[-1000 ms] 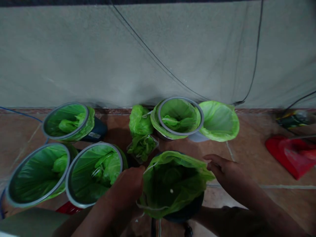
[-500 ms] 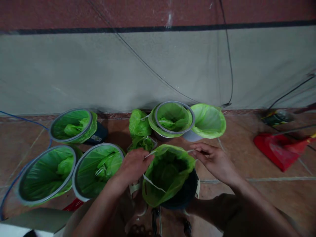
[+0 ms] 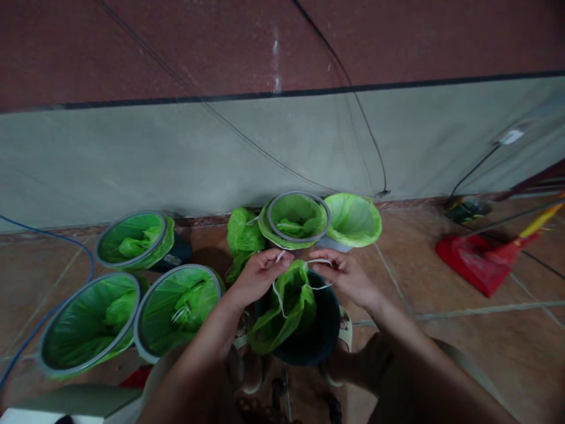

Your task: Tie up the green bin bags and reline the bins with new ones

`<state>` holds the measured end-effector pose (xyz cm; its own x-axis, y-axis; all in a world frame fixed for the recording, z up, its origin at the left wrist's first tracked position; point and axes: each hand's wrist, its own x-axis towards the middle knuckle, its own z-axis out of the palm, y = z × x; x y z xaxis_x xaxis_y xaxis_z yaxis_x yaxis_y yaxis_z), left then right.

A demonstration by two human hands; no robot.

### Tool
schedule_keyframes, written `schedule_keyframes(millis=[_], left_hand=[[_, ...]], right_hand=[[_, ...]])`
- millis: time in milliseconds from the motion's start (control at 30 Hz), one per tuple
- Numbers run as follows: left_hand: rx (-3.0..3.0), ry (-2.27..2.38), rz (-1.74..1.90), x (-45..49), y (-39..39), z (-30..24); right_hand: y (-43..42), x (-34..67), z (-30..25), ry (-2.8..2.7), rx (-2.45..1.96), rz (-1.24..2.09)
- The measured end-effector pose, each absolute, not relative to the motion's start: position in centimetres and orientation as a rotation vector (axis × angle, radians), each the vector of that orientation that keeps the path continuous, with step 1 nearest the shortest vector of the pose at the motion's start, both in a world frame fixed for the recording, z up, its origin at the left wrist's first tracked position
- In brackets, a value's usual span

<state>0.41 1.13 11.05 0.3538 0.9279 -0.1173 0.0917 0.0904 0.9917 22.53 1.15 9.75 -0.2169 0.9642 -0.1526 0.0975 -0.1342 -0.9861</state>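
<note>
A green drawstring trash bag (image 3: pixel 286 312) hangs partly gathered inside a dark trash bin (image 3: pixel 329 321) between the person's feet. My left hand (image 3: pixel 262 274) pinches the white drawstring at the bag's left side. Opposite it, my right hand (image 3: pixel 342 274) grips another loop of the white drawstring (image 3: pixel 318 261). Both hands are above the bin's far rim, a short way apart. The bag's mouth is drawn narrow near the right hand, while its near left edge droops over the rim.
Several lined bins stand around: one back left (image 3: pixel 132 241), two front left (image 3: pixel 90 324) (image 3: pixel 179 312), a ringed one (image 3: pixel 299 218) and a pale one (image 3: pixel 353 219) by the wall. A bunched green bag (image 3: pixel 245 232) lies between them. A red dustpan (image 3: pixel 477 262) sits right; a blue cable (image 3: pixel 48 315) runs left.
My hands have come closer together, pulling out longer loops of drawstring. The bag's mouth has narrowed from wide open and slipped inward, exposing more of the dark bin. The view has shifted.
</note>
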Motion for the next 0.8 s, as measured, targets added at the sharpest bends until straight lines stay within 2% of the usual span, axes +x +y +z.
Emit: schedule_keyframes(millis=[267,600,700,800], left_hand=[[1.65,1.096,0.776,1.5,0.4,9.3],[1.608,1.096,0.627,2.3,-0.6,9.1],[1.562,1.088,0.576,1.4,-0.5,9.8],[1.652,1.2,0.382,-0.2,-0.8,10.4]], right_hand=[[-1.3,19.2,8.7,-1.662,-1.118,1.628],[-2.4,17.4,8.9,-1.083,-0.976,2.064],[-1.9,17.9,9.5,-0.957,-0.973,2.077],[-0.8,19.0,9.5,-0.935,-1.028,1.955]])
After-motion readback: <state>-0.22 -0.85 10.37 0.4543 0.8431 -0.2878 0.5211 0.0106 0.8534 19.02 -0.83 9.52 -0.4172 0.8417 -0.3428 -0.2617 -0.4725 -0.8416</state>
